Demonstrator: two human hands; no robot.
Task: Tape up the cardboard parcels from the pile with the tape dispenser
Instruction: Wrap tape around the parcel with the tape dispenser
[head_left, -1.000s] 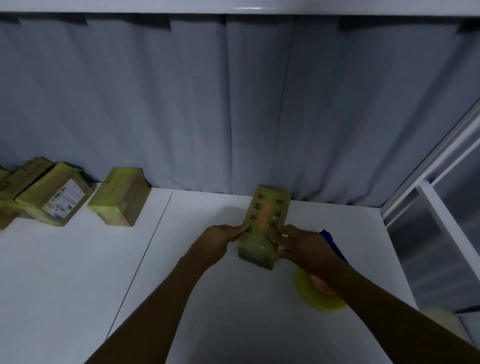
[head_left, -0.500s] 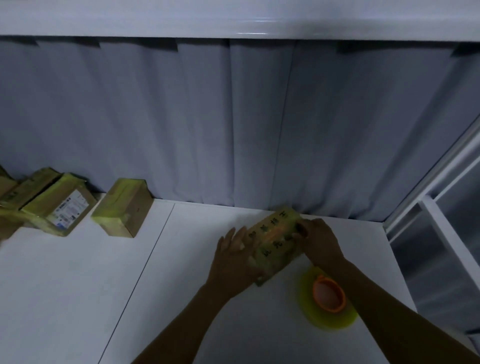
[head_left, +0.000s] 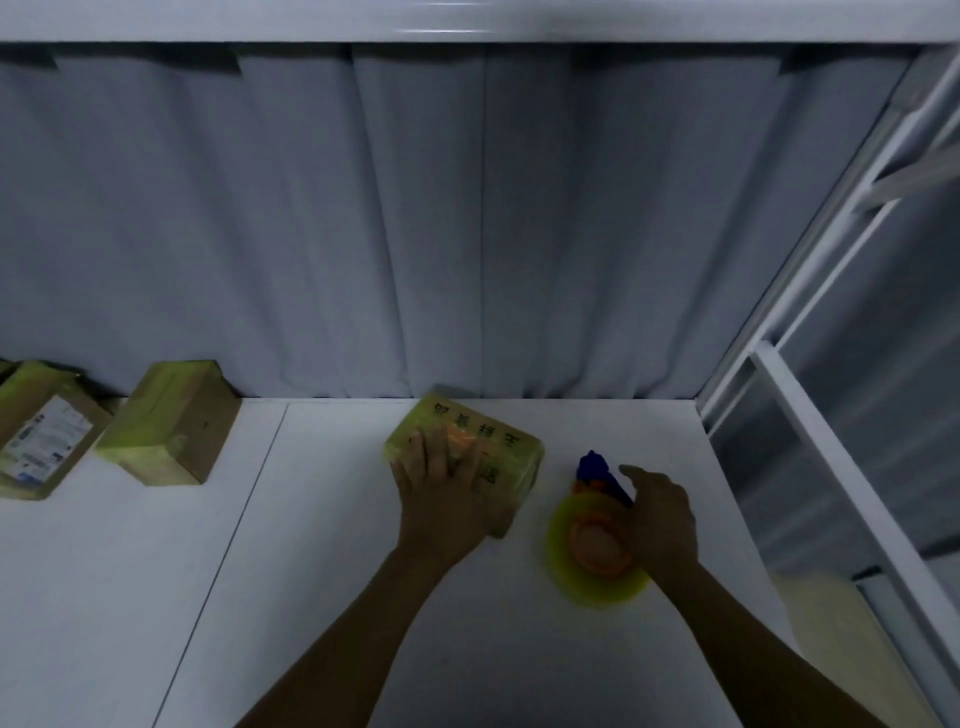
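while spread fingers (head_left: 434, 457) of left hand (head_left: 441, 506) pin crosswise parcel (head_left: 496, 439), right hand (head_left: 662, 519) half-curled over tape dispenser (head_left: 592, 540)

Pretty dim lighting. A pleated grey curtain (head_left: 363, 234) covers the whole back, a white table (head_left: 130, 597) with one seam (head_left: 228, 540) sits in front, white metal framing (head_left: 810, 405) runs down the right, white beam (head_left: 467, 21) overhead.

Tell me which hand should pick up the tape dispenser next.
Right. The right hand is at the handle of the tape dispenser, while the left hand lies flat on the parcel, holding it down.
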